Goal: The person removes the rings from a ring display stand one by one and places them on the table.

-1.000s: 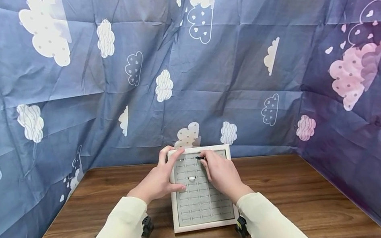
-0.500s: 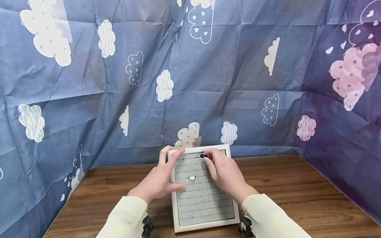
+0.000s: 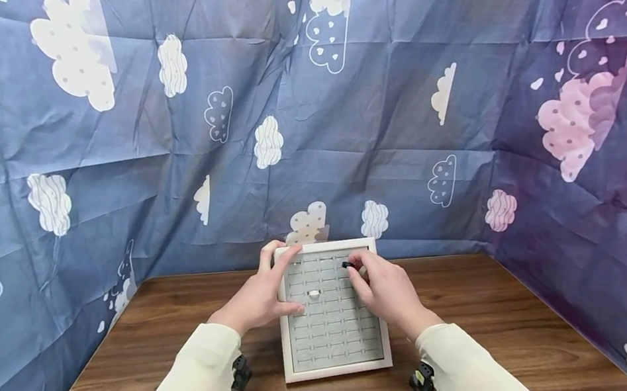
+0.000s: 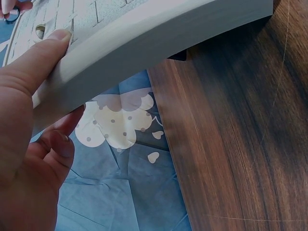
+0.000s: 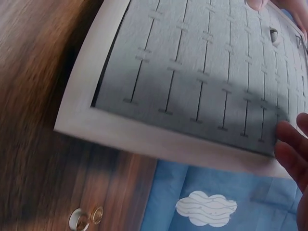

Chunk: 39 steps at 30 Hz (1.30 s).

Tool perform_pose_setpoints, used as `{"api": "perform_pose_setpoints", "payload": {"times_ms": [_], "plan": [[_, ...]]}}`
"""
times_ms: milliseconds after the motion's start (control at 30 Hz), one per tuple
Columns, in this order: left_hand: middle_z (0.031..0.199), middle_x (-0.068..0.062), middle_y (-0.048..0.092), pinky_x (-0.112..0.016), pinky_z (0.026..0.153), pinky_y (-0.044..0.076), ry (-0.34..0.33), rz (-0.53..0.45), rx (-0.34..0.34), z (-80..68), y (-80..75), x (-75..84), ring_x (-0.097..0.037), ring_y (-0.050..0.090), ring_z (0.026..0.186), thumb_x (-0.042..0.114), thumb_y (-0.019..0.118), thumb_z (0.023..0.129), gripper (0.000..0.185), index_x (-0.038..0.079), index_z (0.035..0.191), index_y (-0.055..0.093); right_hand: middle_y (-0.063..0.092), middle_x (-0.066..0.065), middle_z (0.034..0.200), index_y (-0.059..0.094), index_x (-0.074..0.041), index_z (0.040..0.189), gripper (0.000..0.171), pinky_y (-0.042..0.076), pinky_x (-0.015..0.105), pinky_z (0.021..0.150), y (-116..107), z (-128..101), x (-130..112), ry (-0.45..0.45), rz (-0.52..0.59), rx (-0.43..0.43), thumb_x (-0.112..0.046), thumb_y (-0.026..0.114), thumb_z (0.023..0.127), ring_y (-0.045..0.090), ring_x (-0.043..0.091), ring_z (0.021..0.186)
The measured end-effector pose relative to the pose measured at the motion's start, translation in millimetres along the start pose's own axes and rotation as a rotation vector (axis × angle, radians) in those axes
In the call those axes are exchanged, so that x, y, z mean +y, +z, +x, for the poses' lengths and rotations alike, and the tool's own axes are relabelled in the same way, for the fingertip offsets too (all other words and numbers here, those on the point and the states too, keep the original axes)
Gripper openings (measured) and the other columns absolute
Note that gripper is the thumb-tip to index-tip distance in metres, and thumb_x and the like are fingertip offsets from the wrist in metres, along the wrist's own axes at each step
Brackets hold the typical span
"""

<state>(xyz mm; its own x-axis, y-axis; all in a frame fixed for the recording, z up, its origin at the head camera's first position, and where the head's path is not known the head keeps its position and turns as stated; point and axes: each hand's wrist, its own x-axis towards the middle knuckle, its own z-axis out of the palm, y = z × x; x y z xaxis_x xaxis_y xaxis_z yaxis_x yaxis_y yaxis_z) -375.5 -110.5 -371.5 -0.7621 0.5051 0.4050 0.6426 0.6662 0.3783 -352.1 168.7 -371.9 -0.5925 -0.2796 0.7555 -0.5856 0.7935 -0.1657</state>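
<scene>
A ring display tray (image 3: 338, 370) with a white frame and slotted grey padding leans back on the table. My left hand (image 3: 258, 297) grips its upper left edge, thumb (image 4: 53, 45) over the front and fingers behind. Thumb and fingertips of my right hand (image 3: 383, 286) pinch a black ring (image 3: 347, 264) in front of the tray's upper right part. A silvery ring (image 3: 314, 294) sits in a slot near my left thumb. Another small ring (image 3: 297, 263) is in the top row at the left.
In the right wrist view two rings, one silvery (image 5: 77, 220) and one gold-coloured (image 5: 96, 215), lie on the wooden table (image 5: 38, 192) beyond the tray; the head view hides them. A blue cloud-print cloth (image 3: 368, 114) hangs behind the table and along its sides.
My right hand has moved right and slightly down, carrying the black ring away from the top row. My left hand keeps its grip on the tray.
</scene>
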Motion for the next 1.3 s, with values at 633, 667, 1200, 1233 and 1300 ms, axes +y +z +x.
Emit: {"api": "perform_pose_setpoints", "payload": {"times_ms": [633, 667, 1200, 1233, 1300], "plan": [[0.165, -0.009, 0.014, -0.031, 0.076, 0.055, -0.013, -0.040, -0.014, -3.4, -1.3, -2.2, -0.012, 0.062, 0.076, 0.027, 0.094, 0.086, 0.111, 0.031, 0.170, 0.021, 0.070, -0.006, 0.084, 0.070, -0.014, 0.109, 0.011, 0.052, 0.035, 0.063, -21.4, -24.5, 32.9, 0.032, -0.069, -0.007, -0.014, 0.074, 0.099, 0.065, 0.009, 0.069], [0.165, -0.009, 0.014, -0.031, 0.076, 0.055, -0.011, -0.040, -0.015, -3.4, -1.2, -2.0, -0.012, 0.063, 0.076, 0.027, 0.094, 0.086, 0.111, 0.031, 0.170, 0.021, 0.069, -0.006, 0.084, 0.070, -0.014, 0.109, 0.010, 0.051, 0.035, 0.064, -22.6, -26.2, 35.2, 0.038, -0.074, -0.014, -0.014, 0.074, 0.099, 0.065, 0.009, 0.069], [0.167, -0.010, 0.012, -0.032, 0.076, 0.055, -0.014, -0.031, -0.015, -1.1, -0.3, 0.8, -0.013, 0.063, 0.077, 0.028, 0.094, 0.085, 0.112, 0.030, 0.170, 0.021, 0.061, -0.009, 0.076, 0.069, -0.014, 0.103, 0.008, 0.047, 0.034, 0.060, -38.0, -46.4, 67.5, 0.049, -0.162, -0.072, -0.015, 0.074, 0.097, 0.056, 0.006, 0.067], [0.167, -0.011, 0.012, -0.032, 0.077, 0.056, -0.015, -0.031, -0.014, -0.8, -0.2, 0.9, -0.013, 0.063, 0.077, 0.028, 0.095, 0.085, 0.112, 0.030, 0.170, 0.021, 0.061, -0.009, 0.076, 0.069, -0.014, 0.102, 0.008, 0.047, 0.034, 0.060, -38.5, -47.4, 68.8, 0.047, -0.161, -0.069, -0.015, 0.075, 0.097, 0.057, 0.006, 0.067], [0.168, -0.011, 0.012, -0.033, 0.078, 0.056, -0.020, -0.031, -0.014, -0.4, -0.3, 1.4, -0.013, 0.064, 0.079, 0.027, 0.095, 0.085, 0.113, 0.031, 0.170, 0.021, 0.062, -0.009, 0.077, 0.068, -0.014, 0.101, 0.008, 0.047, 0.034, 0.060, -39.4, -49.5, 70.9, 0.055, -0.159, -0.076, -0.015, 0.075, 0.097, 0.059, 0.007, 0.067]]}}
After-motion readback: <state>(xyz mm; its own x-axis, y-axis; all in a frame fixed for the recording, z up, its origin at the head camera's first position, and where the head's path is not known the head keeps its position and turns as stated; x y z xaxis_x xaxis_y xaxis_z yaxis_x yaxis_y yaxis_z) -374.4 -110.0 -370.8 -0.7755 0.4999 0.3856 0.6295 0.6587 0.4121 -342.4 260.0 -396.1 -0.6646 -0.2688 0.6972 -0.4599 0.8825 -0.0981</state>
